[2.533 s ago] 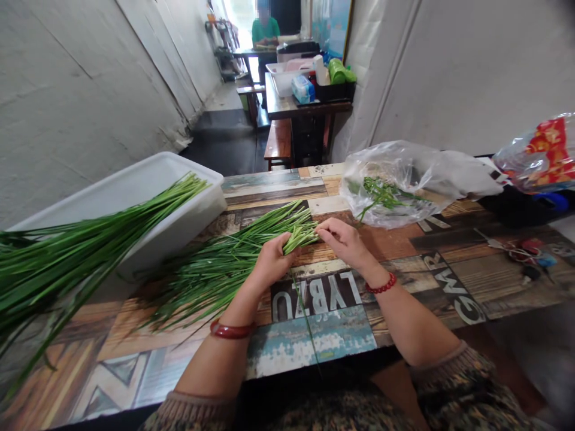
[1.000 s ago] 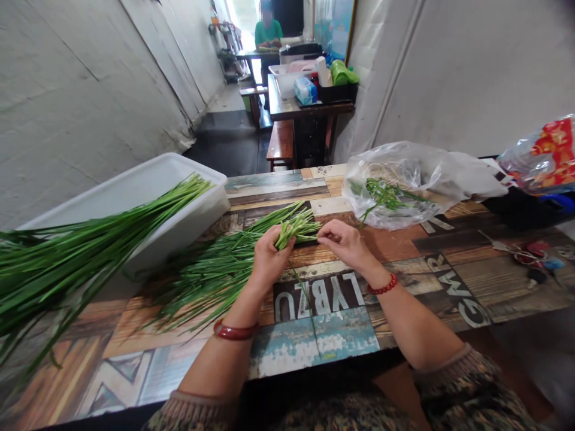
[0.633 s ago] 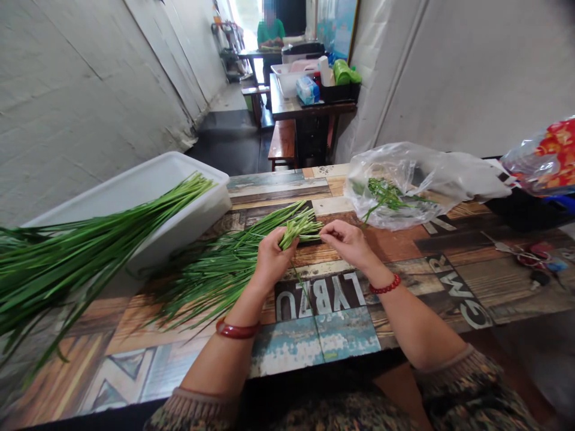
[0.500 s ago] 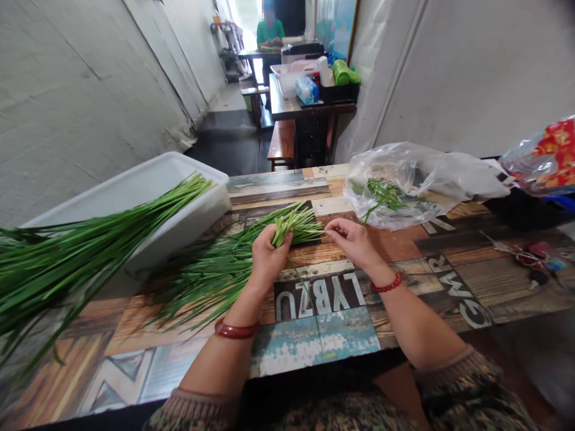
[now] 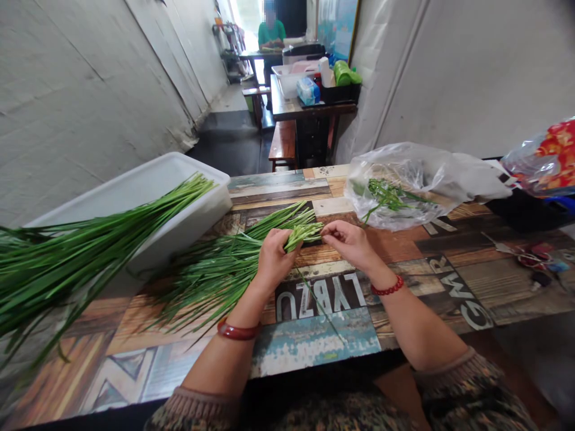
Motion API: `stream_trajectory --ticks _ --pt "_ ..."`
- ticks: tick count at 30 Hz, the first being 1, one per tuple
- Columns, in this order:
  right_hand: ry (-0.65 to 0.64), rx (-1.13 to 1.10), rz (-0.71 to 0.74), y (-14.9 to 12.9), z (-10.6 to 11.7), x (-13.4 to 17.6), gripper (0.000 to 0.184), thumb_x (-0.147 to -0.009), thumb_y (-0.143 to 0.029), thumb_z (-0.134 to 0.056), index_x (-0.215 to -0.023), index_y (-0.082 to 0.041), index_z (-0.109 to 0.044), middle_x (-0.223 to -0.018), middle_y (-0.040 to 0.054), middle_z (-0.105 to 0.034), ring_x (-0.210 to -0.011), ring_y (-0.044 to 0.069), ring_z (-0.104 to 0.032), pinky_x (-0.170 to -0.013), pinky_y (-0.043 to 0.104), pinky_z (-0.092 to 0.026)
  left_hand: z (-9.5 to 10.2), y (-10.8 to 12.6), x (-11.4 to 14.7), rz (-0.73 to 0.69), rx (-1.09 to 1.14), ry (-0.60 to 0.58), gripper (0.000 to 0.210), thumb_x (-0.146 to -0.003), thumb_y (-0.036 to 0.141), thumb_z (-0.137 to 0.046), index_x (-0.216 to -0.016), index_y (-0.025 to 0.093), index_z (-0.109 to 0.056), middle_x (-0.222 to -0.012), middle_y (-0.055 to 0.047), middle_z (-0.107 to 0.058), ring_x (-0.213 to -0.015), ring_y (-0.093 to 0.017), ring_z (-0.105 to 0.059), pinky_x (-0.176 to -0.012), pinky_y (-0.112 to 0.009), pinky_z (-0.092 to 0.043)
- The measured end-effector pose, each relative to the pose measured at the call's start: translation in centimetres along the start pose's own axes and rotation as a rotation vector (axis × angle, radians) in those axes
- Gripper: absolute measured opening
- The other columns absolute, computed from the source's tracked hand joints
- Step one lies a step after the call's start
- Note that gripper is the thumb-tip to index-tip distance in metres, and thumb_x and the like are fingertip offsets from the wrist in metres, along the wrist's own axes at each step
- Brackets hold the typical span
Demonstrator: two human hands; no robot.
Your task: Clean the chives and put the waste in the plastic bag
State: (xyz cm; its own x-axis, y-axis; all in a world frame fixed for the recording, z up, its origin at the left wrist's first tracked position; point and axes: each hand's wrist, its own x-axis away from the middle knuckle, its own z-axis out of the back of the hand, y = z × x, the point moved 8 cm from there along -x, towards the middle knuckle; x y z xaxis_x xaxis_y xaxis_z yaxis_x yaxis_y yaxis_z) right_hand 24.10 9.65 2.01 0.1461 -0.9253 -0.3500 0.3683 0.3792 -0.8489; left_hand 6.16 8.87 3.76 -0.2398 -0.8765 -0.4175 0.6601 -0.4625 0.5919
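My left hand [image 5: 276,257] is closed around a bunch of garlic chives [image 5: 300,235], their pale cut ends pointing right. My right hand [image 5: 348,240] pinches at the tips of those stems; exactly what lies between its thumb and finger is too small to make out. More garlic chives [image 5: 220,263] lie loose on the table under and to the left of my left hand, leaves trailing left. One thin leaf hangs below the left hand over the printed letters. A larger heap of garlic chives [image 5: 135,218] rests across a white plastic tub [image 5: 175,164] on the left.
A clear plastic bag [image 5: 404,173] with green scraps lies beyond my right hand. Scissors [image 5: 498,245] and a small tangle of cords [image 5: 534,257] lie at the right, below a red-patterned package [image 5: 557,149]. Farther off are a bench [image 5: 283,140] and a seated person [image 5: 272,33].
My left hand has shifted slightly right, and the bunch has turned so its stem ends point more to the right. The right hand stays pinched at the tips, slightly farther left.
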Motion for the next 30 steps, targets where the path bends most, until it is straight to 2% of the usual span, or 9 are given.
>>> stream_trajectory --ticks 5,10,13,18,22,25,30 --pt "-0.033 -0.102 -0.076 0.7 -1.1 0.1 0.017 -0.084 -0.033 -0.061 -0.089 -0.018 -0.068 -0.079 0.0019 -0.069 -0.068 0.014 -0.061 -0.063 0.025 -0.048 -0.8 0.1 0.0 -0.020 0.014 -0.085 0.023 -0.082 0.023 -0.062 -0.062 0.020 -0.050 -0.065 0.000 -0.055 -0.074 -0.017 -0.050 -0.066 -0.026 -0.037" --pt "-0.067 -0.169 -0.069 0.1 -1.8 0.1 0.019 -0.081 -0.030 -0.064 -0.096 -0.018 -0.068 -0.087 0.0031 -0.071 -0.076 0.015 -0.065 -0.069 0.027 -0.052 -1.0 -1.0 0.1 0.057 0.032 -0.072 0.014 -0.084 0.027 -0.059 -0.073 0.019 -0.058 -0.073 0.000 -0.060 -0.073 -0.015 -0.052 -0.068 -0.025 -0.038" --pt "-0.044 -0.156 -0.048 -0.3 -1.8 0.1 0.024 -0.079 -0.026 -0.065 -0.102 -0.019 -0.066 -0.091 0.0039 -0.071 -0.080 0.015 -0.066 -0.072 0.028 -0.054 -1.0 -1.2 0.2 0.095 0.087 -0.066 0.011 -0.085 0.028 -0.057 -0.080 0.019 -0.060 -0.077 0.000 -0.061 -0.074 -0.014 -0.053 -0.068 -0.024 -0.039" --pt "-0.072 -0.105 -0.002 -0.8 -2.7 0.1 0.035 -0.076 -0.023 -0.066 -0.111 -0.020 -0.063 -0.094 0.0042 -0.071 -0.083 0.016 -0.068 -0.074 0.029 -0.057 -1.1 -1.3 0.2 0.113 0.118 -0.068 0.012 -0.085 0.028 -0.056 -0.079 0.018 -0.059 -0.075 0.001 -0.060 -0.072 -0.013 -0.053 -0.067 -0.023 -0.039" --pt "-0.044 -0.035 0.023 -1.3 -3.0 0.2 0.034 -0.075 -0.018 -0.063 -0.109 -0.020 -0.063 -0.091 0.0042 -0.072 -0.081 0.017 -0.068 -0.074 0.030 -0.057 -1.3 -1.1 0.2 0.090 0.098 -0.100 0.013 -0.085 0.029 -0.057 -0.078 0.018 -0.060 -0.075 0.000 -0.060 -0.073 -0.014 -0.052 -0.067 -0.024 -0.038" --pt "-0.009 0.026 0.058 -1.9 -2.6 0.3 0.035 -0.075 -0.014 -0.058 -0.109 -0.020 -0.063 -0.098 0.0050 -0.071 -0.083 0.017 -0.068 -0.078 0.031 -0.056 -1.7 -1.0 0.2 0.070 0.059 -0.141 0.014 -0.083 0.030 -0.060 -0.075 0.019 -0.060 -0.071 0.000 -0.057 -0.072 -0.015 -0.051 -0.065 -0.024 -0.037" --pt "0.021 0.045 0.027 -2.1 -2.1 0.4 0.032 -0.076 -0.018 -0.058 -0.108 -0.020 -0.061 -0.096 0.0052 -0.070 -0.082 0.018 -0.068 -0.075 0.029 -0.056 -1.6 -1.0 0.2 0.106 0.106 -0.138 0.007 -0.081 0.025 -0.062 -0.079 0.018 -0.063 -0.074 0.000 -0.061 -0.072 -0.014 -0.053 -0.067 -0.024 -0.039"
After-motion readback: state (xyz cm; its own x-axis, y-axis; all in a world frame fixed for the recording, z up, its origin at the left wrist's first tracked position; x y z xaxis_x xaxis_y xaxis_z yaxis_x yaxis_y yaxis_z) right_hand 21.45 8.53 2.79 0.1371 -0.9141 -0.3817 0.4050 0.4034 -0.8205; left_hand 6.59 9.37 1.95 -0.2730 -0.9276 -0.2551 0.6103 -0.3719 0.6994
